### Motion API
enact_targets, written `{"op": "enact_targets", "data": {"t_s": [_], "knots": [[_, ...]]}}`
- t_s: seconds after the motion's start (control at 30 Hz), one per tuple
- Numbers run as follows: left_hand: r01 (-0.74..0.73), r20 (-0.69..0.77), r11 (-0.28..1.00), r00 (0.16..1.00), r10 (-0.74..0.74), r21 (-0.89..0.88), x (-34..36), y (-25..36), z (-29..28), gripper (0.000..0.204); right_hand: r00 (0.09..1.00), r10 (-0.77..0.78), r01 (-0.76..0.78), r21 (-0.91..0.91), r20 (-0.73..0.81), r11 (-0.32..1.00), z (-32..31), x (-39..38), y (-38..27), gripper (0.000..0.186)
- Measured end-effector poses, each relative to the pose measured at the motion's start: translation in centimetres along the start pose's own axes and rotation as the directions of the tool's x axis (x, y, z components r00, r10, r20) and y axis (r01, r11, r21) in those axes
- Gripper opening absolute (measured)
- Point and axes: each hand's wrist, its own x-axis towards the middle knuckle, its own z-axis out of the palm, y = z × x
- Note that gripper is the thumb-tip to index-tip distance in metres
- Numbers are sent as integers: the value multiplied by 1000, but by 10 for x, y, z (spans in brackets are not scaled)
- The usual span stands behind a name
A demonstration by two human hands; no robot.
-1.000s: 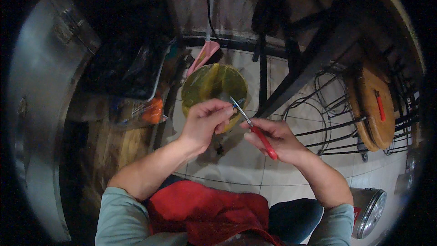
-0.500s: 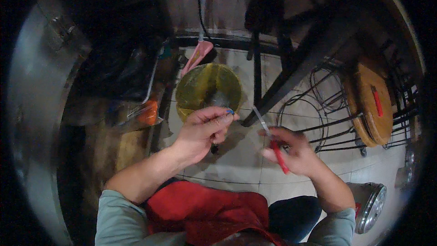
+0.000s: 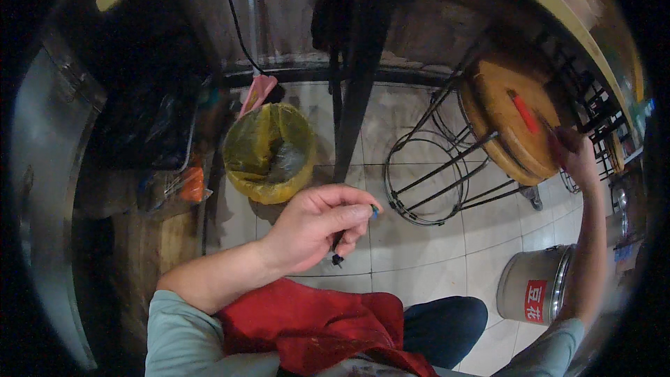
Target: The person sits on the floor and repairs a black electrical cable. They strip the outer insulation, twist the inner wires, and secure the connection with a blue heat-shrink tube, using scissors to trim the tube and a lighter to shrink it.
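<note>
Pale tiles cover the floor (image 3: 433,262) of this dim room, and from where I stand the yellow-lined bin (image 3: 269,192) sits before the person, its liner folded over the rim, probably so that it stays put. A pink dustpan (image 3: 257,92) is just behind it, near the wall.

The left hand (image 3: 317,223) holds a small blue-tipped piece (image 3: 375,211) between thumb and forefinger, in front of the red apron (image 3: 307,318); something that little seems to call for a pinch rather than a full grip. A dark bit (image 3: 338,260) shows below the curled fingers; whether it belongs to the same piece I can't tell.

On the right, stacked wooden stools (image 3: 499,84) serve as a handy resting place: a red-handled tool (image 3: 523,113) lies on the top seat, within easy reach. The right hand (image 3: 578,157) is at the seat's edge, its fingers too shadowed and blurred to show whether they grip anything. A metal drum (image 3: 516,286) stands beneath that arm.
</note>
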Motion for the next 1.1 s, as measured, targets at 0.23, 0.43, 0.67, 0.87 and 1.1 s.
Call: {"op": "enact_targets", "data": {"t_s": [0.23, 0.43, 0.67, 0.87, 1.1], "knots": [[-174, -49, 976, 982, 181, 129, -1, -13, 21, 12, 995, -16, 16, 8, 99, 1000, -2, 18, 9, 35], [-204, -18, 978, 979, 205, 39, 3, -16, 25, 11, 956, -156, 213, 221, -248, 952, -7, 1, -30, 26], [-210, -52, 977, 976, 211, 24, 5, -16, 19, 11, 833, -553, 380, 693, 32, 613, 125, -119, -185, 15], [-238, -34, 971, 970, 239, 38, 3, -15, 13, 11, 900, -435, 277, 795, -18, 539, 157, -127, -201, 7], [-170, -83, 985, 982, 171, 23, 4, -21, 15, 9, 873, -455, 421, 743, -175, 521, 174, -130, -196, 7]]}}
